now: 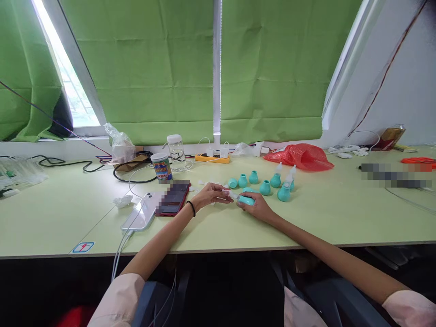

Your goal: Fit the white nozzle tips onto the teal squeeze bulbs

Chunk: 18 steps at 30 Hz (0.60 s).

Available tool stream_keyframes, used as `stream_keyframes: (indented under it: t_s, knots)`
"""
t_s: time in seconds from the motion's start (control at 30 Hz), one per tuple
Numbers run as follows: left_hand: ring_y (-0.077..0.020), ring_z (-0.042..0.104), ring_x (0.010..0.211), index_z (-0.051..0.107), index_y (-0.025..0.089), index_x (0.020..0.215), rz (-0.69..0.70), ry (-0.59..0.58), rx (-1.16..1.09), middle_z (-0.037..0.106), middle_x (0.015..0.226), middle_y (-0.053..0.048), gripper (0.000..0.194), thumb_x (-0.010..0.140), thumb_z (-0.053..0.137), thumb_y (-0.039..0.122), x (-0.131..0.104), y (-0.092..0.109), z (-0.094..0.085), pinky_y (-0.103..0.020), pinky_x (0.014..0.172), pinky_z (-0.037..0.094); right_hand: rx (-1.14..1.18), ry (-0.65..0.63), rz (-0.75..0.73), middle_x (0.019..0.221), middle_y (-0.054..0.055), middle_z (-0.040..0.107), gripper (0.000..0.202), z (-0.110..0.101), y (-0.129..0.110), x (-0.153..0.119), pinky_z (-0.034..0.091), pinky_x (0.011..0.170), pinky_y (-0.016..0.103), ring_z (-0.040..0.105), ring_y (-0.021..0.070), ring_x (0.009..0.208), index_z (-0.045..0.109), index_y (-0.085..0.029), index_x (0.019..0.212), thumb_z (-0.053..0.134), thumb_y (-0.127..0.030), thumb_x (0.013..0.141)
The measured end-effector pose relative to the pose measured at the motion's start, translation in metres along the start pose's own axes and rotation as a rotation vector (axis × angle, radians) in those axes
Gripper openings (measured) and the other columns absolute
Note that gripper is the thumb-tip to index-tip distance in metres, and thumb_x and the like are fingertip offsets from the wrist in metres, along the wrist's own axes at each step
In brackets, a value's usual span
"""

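My left hand [218, 194] pinches a small translucent white nozzle [232, 195] over the table. Wrapped round a turquoise squeeze bulb [245, 200] is my right hand [258, 206]. The nozzle's end meets the mouth of that bulb, which lies tilted on its side; whether it sits inside cannot be made out. Behind my hands stand several turquoise bulbs [265, 187] with open necks. To their right, a few bulbs [284, 192] carry translucent tips. Small white pieces [200, 182] lie beyond my left hand, partly hidden by it.
Left of my hands lie a white phone [143, 212] with a cable and a dark phone [174, 197] in a red case. Behind them stand a printed can [161, 168] and a clear jar [176, 152]. A red plastic bag [299, 156] and a yellow power strip [211, 159] sit at the back.
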State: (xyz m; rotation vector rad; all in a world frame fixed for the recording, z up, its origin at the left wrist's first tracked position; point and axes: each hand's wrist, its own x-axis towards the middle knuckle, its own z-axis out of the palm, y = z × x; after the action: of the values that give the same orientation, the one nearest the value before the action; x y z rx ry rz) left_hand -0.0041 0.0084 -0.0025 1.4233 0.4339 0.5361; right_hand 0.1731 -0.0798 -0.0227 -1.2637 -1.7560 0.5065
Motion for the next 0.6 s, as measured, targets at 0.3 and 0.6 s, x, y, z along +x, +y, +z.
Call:
stream_keyframes:
  t_s: [0.3,0.6]
  knots:
    - [-0.0200,0.063,0.067,0.061,0.004,0.089,-0.025,0.014,0.068,0.066,0.071,-0.011,0.042,0.055,0.070,0.027,-0.0038,0.0052,0.0047,-0.042,0.077,0.048,0.454,-0.223,0.335,0.046,-0.004,0.048,0.027,-0.0047,0.0004,0.0022,0.020,0.028,0.017,0.032,0.0030,0.030,0.053,-0.014,0.067,0.060,-0.039,0.062]
    - [-0.0207,0.063,0.067,0.062,0.003,0.088,-0.011,-0.008,0.065,0.066,0.069,-0.012,0.043,0.054,0.070,0.029,-0.0044,0.0030,0.0066,-0.045,0.078,0.046,0.681,-0.331,0.447,0.045,-0.003,0.047,0.026,-0.0093,0.0012,0.0040,0.015,0.028,0.015,0.032,0.0016,0.031,0.056,-0.011,0.073,0.062,-0.035,0.064]
